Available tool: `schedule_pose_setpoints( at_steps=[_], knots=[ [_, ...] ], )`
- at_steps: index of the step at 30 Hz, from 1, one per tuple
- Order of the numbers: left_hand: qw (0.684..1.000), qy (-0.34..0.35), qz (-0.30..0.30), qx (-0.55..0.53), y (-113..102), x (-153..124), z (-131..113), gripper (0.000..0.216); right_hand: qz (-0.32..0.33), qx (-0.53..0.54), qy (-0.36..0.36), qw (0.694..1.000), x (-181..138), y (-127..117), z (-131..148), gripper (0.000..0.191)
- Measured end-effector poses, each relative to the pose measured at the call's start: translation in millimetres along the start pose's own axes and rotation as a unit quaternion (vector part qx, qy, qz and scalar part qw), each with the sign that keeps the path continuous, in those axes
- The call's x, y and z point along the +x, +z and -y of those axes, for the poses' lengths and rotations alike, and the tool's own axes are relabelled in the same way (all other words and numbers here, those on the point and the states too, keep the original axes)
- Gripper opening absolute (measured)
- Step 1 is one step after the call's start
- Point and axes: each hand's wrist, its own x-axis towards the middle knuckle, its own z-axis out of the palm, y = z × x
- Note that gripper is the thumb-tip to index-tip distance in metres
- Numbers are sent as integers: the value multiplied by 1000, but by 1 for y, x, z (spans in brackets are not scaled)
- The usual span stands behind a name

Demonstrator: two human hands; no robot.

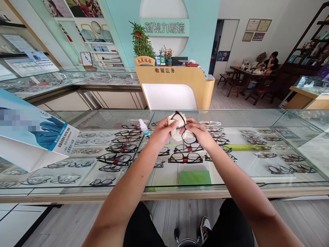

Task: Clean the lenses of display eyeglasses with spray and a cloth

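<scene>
Above a glass display counter (pixel 257 115) I hold a pair of black-framed glasses (pixel 183 128). My left hand (pixel 160 132) is closed on a white cloth (pixel 175 132) wrapped about the upper lens. My right hand (pixel 199 133) pinches the frame by the lower lens. A small white bottle with a blue cap (pixel 144 127) lies on the glass just left of my left hand.
Under the glass lie several rows of spectacle frames (pixel 120 148) and a green pad (pixel 194 177). A blue and white sign (pixel 33 133) stands at the left. A wooden cashier desk (pixel 174 85) is behind; a person (pixel 271 61) sits at a far table.
</scene>
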Motion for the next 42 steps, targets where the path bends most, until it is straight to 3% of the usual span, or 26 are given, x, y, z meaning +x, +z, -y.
schedule_pose_setpoints(
  at_steps=[8,15,24,35,42],
  knots=[
    [998,4,57,15,4,-1,-2,54,1,21,9,1000,0,-1,-2,38],
    [997,53,-1,53,15,-7,4,53,34,-44,-9,998,-1,2,-4,47],
    [988,95,-94,79,20,-8,5,70,45,-73,-36,996,-1,7,-9,50],
    [997,-5,70,26,-6,-1,-11,54,18,-10,-1,1000,-1,-7,6,40],
    [996,28,54,59,6,-4,-6,55,18,-38,-7,999,-1,-1,0,46]
  ],
)
